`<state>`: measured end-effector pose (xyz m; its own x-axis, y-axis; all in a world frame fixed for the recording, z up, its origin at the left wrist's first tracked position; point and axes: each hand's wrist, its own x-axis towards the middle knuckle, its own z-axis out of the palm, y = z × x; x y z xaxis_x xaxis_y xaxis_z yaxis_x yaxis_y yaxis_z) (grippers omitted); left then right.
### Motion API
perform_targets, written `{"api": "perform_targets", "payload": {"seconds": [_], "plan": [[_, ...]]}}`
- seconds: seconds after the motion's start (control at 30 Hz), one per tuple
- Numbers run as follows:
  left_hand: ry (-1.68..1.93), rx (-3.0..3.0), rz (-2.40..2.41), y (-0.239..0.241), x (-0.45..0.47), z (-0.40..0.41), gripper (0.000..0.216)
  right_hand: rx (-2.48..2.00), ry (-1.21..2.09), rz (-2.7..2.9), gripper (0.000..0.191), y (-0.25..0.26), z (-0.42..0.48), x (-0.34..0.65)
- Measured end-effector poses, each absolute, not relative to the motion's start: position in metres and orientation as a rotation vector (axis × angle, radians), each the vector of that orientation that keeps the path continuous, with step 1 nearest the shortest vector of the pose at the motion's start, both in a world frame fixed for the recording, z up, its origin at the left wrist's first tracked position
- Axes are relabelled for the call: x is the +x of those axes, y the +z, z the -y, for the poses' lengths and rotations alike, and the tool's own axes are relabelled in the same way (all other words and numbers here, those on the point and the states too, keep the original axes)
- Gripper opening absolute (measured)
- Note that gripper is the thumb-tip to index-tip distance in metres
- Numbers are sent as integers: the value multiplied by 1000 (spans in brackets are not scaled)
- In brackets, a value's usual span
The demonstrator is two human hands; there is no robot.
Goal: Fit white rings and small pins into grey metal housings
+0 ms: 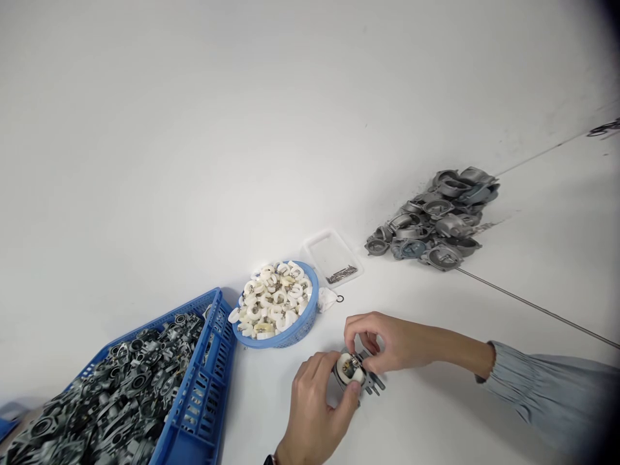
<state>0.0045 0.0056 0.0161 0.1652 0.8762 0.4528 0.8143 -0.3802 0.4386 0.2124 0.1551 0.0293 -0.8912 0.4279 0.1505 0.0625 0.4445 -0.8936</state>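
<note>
A grey metal carburetor body (374, 382) rests on the white table with a white ring-shaped float (344, 372) seated in its round opening. My left hand (314, 403) grips the body from the near left, thumb at the lower edge of the float and fingers at its far side. Small brass and silver parts show inside the float. From the right, my right hand (385, 341) bends over the far right edge of the body. Its thumb and fingertips are pinched close to the metal fittings beside the float, and whatever lies between them is too small to make out.
A blue round basket (295, 332) heaped with white floats stands beyond my left hand. Behind it lies a clear tray (322, 248) with thin metal pins. A blue crate (206, 387) of carburetor bodies is at left; grey bowl-shaped castings (438, 223) pile at right, near a thin rod (533, 301).
</note>
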Motion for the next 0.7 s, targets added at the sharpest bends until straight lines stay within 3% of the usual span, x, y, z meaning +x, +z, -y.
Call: {"api": "perform_targets", "payload": {"seconds": [0.7], "plan": [[993,2308,-1705,15,3,-7,25,-453,1447,2354,27,32,-153,212]]}}
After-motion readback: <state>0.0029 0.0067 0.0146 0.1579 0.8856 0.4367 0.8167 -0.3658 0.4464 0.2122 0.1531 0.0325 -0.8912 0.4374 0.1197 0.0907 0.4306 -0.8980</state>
